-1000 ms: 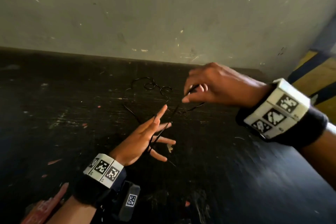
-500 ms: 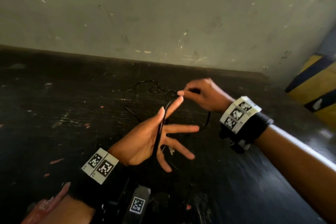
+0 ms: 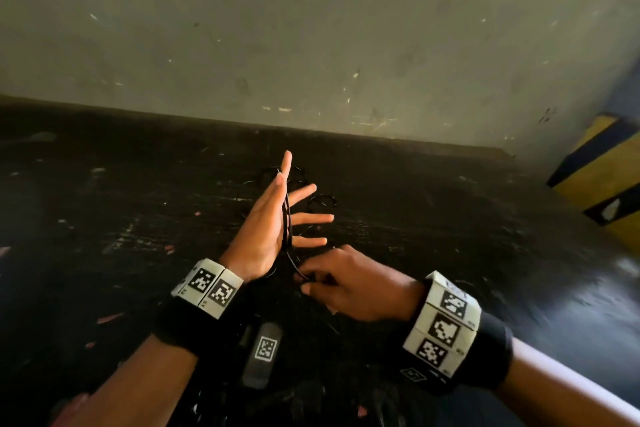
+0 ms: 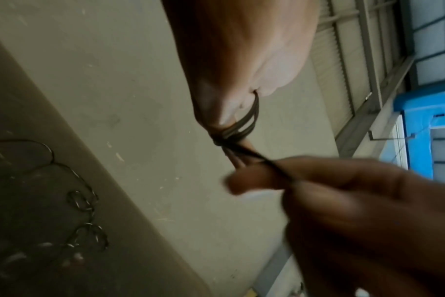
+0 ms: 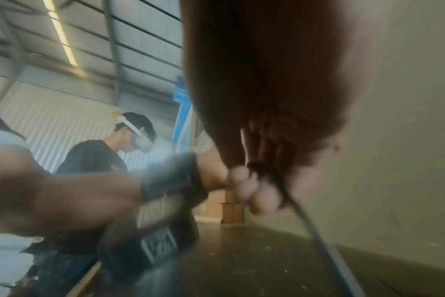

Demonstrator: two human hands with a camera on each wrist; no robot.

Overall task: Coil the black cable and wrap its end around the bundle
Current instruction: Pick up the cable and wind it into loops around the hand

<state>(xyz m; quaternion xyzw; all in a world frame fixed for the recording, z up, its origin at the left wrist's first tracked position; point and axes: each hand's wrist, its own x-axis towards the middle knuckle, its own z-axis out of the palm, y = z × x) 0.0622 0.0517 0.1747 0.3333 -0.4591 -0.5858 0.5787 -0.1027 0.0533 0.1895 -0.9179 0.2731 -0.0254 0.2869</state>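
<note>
A thin black cable (image 3: 286, 218) is looped lengthwise round my left hand (image 3: 263, 232), which is raised over the dark table (image 3: 104, 218) with its fingers straight and spread. In the left wrist view the cable loops (image 4: 244, 124) gather at the heel of the palm. My right hand (image 3: 349, 284) sits just below the left wrist and pinches the cable strand (image 4: 275, 170) between thumb and fingers. The right wrist view shows the cable (image 5: 292, 203) running taut from that pinch. The loose rest of the cable (image 3: 322, 199) lies in curls on the table beyond the left fingers.
A scuffed grey wall (image 3: 311, 45) stands along the table's far edge. A yellow and dark striped object (image 3: 602, 177) sits at the right. Small red scraps (image 3: 110, 317) dot the table on the left. Another person (image 5: 97, 156) works behind me.
My right hand has come back from beyond the left fingertips to the left wrist, drawing the cable down across the palm. The left hand has risen and turned more upright.
</note>
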